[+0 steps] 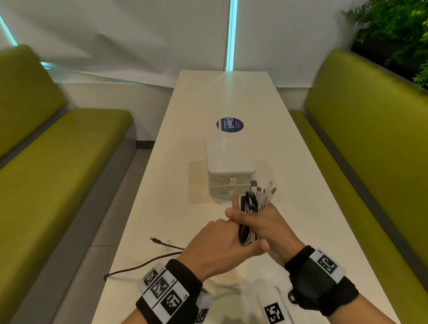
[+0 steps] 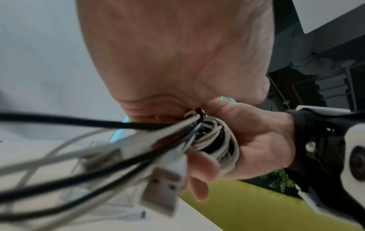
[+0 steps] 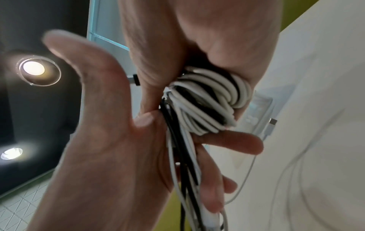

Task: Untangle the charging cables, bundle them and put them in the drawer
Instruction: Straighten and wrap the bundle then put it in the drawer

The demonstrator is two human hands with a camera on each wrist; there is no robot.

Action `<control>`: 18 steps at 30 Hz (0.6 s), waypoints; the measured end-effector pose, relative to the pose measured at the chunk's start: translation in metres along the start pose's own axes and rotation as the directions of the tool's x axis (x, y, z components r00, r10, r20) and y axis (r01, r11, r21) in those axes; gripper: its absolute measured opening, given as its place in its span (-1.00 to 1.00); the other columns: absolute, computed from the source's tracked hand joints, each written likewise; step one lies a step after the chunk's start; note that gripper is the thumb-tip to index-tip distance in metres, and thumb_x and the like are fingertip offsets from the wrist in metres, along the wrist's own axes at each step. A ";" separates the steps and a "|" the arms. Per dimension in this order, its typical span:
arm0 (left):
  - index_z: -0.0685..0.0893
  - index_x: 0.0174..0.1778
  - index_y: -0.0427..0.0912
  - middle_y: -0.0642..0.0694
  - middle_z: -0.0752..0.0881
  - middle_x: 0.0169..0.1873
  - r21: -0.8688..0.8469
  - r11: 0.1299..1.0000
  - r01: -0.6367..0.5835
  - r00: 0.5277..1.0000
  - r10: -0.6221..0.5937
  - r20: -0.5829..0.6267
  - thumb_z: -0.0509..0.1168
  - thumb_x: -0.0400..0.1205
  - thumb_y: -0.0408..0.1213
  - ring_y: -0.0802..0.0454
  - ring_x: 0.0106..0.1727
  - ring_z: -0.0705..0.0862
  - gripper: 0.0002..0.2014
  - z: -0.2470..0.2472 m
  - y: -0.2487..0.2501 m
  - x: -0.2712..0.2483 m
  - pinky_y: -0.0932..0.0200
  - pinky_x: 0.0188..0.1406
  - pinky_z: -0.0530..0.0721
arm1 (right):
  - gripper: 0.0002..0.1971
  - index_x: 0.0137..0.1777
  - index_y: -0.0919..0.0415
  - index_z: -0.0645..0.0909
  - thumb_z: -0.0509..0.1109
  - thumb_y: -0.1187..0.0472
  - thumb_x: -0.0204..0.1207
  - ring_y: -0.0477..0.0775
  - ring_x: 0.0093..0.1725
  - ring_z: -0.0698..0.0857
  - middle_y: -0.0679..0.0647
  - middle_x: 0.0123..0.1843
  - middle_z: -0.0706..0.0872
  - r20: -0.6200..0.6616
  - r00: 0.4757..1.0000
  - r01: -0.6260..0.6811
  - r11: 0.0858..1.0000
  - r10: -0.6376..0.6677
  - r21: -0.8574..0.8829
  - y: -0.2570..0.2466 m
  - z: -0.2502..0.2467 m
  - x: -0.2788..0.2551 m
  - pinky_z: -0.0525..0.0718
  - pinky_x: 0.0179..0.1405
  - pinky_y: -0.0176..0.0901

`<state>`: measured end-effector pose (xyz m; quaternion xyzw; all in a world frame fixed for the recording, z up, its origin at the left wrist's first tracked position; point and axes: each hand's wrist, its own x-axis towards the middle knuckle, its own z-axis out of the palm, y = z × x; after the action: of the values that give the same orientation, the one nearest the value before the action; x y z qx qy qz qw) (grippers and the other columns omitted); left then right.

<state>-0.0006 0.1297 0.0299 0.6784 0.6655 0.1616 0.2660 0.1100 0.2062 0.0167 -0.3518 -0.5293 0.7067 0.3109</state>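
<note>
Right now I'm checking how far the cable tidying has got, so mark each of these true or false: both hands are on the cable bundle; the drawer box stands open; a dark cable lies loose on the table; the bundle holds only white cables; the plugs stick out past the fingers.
1. Both hands are on the cable bundle. True: the left hand and right hand grip it together.
2. The drawer box stands open. False: its drawers look closed.
3. A dark cable lies loose on the table. True.
4. The bundle holds only white cables. False: black and white are mixed.
5. The plugs stick out past the fingers. True.
</note>
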 end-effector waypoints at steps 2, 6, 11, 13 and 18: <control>0.36 0.56 -0.10 0.03 0.74 -0.15 -0.030 0.999 0.019 1.000 -0.018 0.025 0.14 0.44 0.45 0.22 -0.36 0.57 -0.11 0.000 0.000 0.000 0.36 -0.33 0.49 | -0.78 -0.02 0.23 0.68 0.62 0.31 0.37 0.11 -0.18 0.77 0.10 -0.28 0.74 -0.029 1.000 0.008 0.999 -0.007 0.034 0.002 0.000 -0.002 0.72 -0.24 -0.10; -0.38 0.59 0.28 0.16 0.72 -0.22 -0.227 0.974 -0.011 1.000 0.013 0.007 0.26 0.56 0.28 0.20 -0.50 0.66 -0.03 0.007 -0.006 0.001 0.43 -0.50 0.56 | -0.80 -0.01 0.29 0.74 0.60 0.32 0.38 0.25 -0.04 0.82 0.24 -0.14 0.81 -0.097 0.995 0.029 0.996 -0.021 0.085 0.000 0.004 -0.004 0.78 -0.02 0.11; -0.63 0.49 0.29 0.09 0.64 0.30 -0.390 0.921 0.007 0.994 -0.049 -0.097 0.30 0.56 0.22 0.18 -0.54 0.69 0.11 0.008 -0.012 -0.004 0.36 -0.38 0.68 | -0.93 -0.13 0.40 0.70 0.52 0.40 0.43 0.33 -0.24 0.78 0.44 -0.12 0.78 -0.130 0.991 0.000 0.983 0.025 0.185 -0.004 0.004 -0.006 0.73 -0.35 0.03; -0.63 0.48 0.30 0.19 0.48 0.40 -0.307 0.952 0.015 0.995 -0.044 -0.087 0.21 0.52 0.32 0.20 -0.52 0.66 0.06 0.003 -0.014 -0.010 0.30 -0.30 0.69 | -0.94 -0.14 0.46 0.67 0.47 0.45 0.43 0.36 -0.25 0.77 0.49 -0.17 0.74 -0.128 0.991 -0.015 0.971 0.047 0.240 -0.003 0.003 -0.006 0.73 -0.33 0.06; -0.59 0.50 0.29 0.08 0.58 -0.38 0.039 0.999 -0.011 0.995 0.015 -0.101 -0.09 0.60 0.35 0.16 -0.46 0.49 -0.18 0.001 -0.015 -0.012 0.14 -0.37 0.45 | -0.83 0.09 0.35 0.70 0.47 0.37 0.51 0.25 -0.09 0.79 0.22 -0.14 0.79 -0.079 0.997 0.035 0.961 -0.014 0.275 -0.003 0.003 -0.006 0.74 -0.13 0.05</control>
<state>-0.0133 0.1175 0.0219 0.6787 0.6767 0.1847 0.2176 0.1109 0.2003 0.0209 -0.3251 -0.4178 0.7556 0.3857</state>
